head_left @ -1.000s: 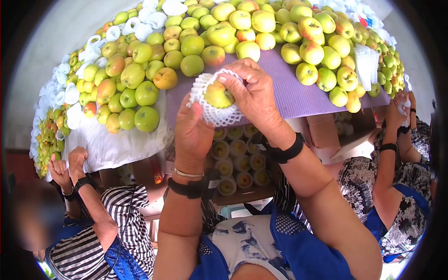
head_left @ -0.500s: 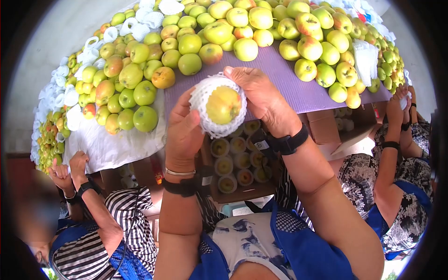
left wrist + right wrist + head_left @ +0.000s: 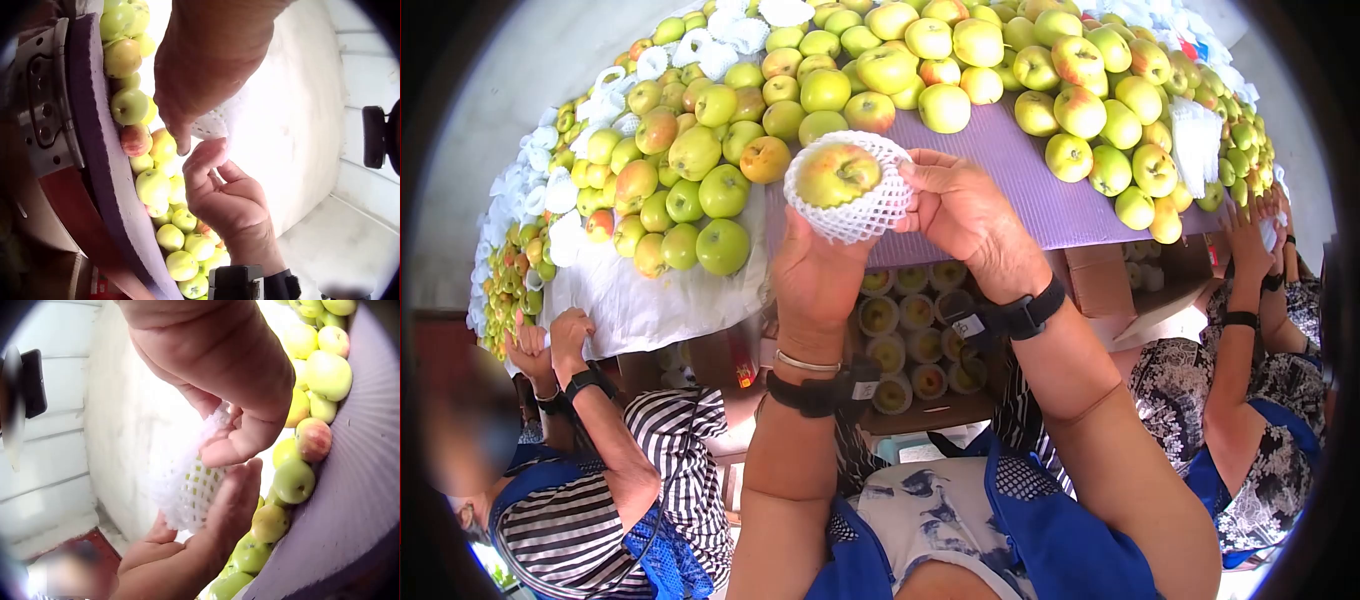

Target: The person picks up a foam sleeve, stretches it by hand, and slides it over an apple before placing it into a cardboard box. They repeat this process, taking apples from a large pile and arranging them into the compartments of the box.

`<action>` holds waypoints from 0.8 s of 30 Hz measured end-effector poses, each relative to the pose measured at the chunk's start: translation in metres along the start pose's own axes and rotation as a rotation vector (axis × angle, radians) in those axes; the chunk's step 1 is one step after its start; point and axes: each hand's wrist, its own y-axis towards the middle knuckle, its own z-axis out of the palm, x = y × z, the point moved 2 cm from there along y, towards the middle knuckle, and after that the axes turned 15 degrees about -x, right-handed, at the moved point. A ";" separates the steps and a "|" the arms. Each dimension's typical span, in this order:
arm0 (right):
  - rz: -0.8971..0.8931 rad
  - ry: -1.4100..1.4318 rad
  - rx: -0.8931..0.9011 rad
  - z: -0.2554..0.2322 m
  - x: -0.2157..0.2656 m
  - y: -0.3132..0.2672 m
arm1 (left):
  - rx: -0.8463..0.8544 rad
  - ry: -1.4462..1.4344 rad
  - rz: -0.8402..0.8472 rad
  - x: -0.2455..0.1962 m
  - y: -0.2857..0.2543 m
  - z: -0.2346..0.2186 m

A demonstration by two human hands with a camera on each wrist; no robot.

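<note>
A yellow-green apple [image 3: 832, 172] with a red blush sits in a white foam net sleeve [image 3: 855, 222], its bare end facing up in the head view. Cradling it from below is my left hand [image 3: 812, 275], partly hidden behind the sleeve. My right hand [image 3: 972, 215] pinches the sleeve's right edge between thumb and fingers. From the right wrist view, the net [image 3: 197, 487] spreads over the apple's side, with green showing through the mesh. In the left wrist view the left hand [image 3: 209, 69] hides most of the sleeve.
Loose apples [image 3: 880, 65] are heaped across the table, with a purple ribbed mat [image 3: 1010, 190] at its front. Empty foam sleeves [image 3: 730, 35] lie at the back left. Below stands a box of netted apples [image 3: 915, 330]. People sit close on both sides, hands [image 3: 550, 340] at the table edge.
The netted apple has tilted and moved up and slightly left. My right hand has gone from the sleeve's top rim to its right side; my left hand still supports it.
</note>
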 end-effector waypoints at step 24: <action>-0.945 -0.591 -0.176 0.008 -0.017 -0.003 | 0.004 0.006 0.109 -0.009 -0.006 0.011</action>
